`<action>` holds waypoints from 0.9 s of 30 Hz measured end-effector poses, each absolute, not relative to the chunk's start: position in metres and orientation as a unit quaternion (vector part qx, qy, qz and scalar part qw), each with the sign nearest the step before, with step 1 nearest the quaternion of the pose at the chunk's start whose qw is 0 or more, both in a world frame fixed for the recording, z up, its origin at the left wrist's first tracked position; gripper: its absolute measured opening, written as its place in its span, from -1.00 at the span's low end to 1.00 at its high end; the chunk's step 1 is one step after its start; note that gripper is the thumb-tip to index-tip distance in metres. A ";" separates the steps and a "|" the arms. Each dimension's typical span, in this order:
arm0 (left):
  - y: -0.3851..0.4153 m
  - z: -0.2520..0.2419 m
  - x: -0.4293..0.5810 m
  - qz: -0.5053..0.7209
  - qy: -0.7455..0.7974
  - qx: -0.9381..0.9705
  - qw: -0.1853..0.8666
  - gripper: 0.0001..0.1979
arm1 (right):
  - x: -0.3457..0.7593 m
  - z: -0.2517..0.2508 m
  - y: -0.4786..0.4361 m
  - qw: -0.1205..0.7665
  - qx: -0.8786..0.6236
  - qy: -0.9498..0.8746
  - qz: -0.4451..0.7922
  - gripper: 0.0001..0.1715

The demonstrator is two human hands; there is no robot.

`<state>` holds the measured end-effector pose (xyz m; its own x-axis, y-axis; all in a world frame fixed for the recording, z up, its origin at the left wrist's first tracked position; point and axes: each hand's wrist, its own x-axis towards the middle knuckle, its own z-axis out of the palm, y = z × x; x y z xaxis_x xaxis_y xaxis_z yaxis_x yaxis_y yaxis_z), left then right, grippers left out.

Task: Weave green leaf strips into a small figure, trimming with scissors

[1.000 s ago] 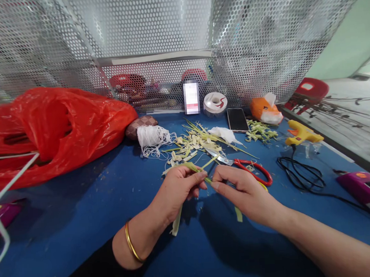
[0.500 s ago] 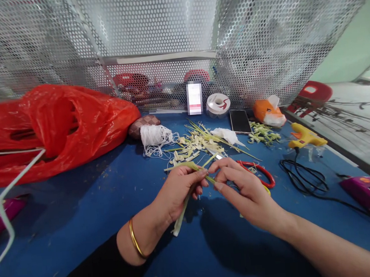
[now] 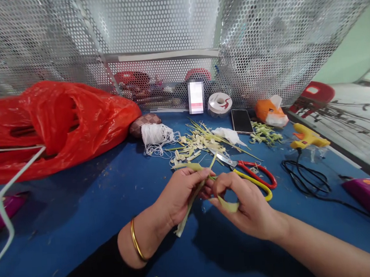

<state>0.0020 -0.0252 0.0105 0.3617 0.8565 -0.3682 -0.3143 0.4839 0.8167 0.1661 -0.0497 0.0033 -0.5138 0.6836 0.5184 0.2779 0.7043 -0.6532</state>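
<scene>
My left hand (image 3: 180, 191), with a gold bangle at the wrist, is closed on pale green leaf strips (image 3: 187, 218). One strip hangs down below the palm, and others stick out above the thumb. My right hand (image 3: 244, 202) pinches a light green strip end (image 3: 229, 205) that curls between thumb and fingers, close beside the left fingertips. Where the strips cross is partly hidden by the fingers. Just beyond the right hand lie scissors (image 3: 242, 166) with one red and one yellow handle, blades toward the cut leaf pieces (image 3: 201, 141).
Behind the leaf pieces sit white string (image 3: 156, 134), a ribbon spool (image 3: 219, 103) and a phone (image 3: 241, 121). A red plastic bag (image 3: 76, 120) fills the left. At right are a yellow glue gun (image 3: 310, 136), its black cord (image 3: 301, 174) and small woven green pieces (image 3: 265, 133).
My right hand has turned and drawn slightly down, and a curled strip end now shows in its grip. The scissors have come into fuller view. My left hand stays nearly still.
</scene>
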 end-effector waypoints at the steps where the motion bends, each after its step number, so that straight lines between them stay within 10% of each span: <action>1: -0.025 0.012 0.001 0.380 0.413 0.322 0.763 -0.77 | 0.167 0.003 -0.049 0.397 -0.303 -0.838 0.220 -0.82; 16: -0.025 0.015 0.002 0.382 0.430 0.309 0.757 -0.85 | 0.164 0.002 -0.044 0.203 -0.295 -0.915 -0.188 -0.71; 27: -0.028 0.012 0.005 0.404 0.421 0.317 0.748 -0.79 | 0.167 -0.004 -0.045 0.339 -0.278 -0.898 -0.026 -0.75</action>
<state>0.0047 -0.0285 0.0116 0.3194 0.8713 -0.3726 -0.3370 0.4720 0.8147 0.1672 -0.0451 -0.0041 -0.6154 0.4813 0.6242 0.5166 0.8444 -0.1417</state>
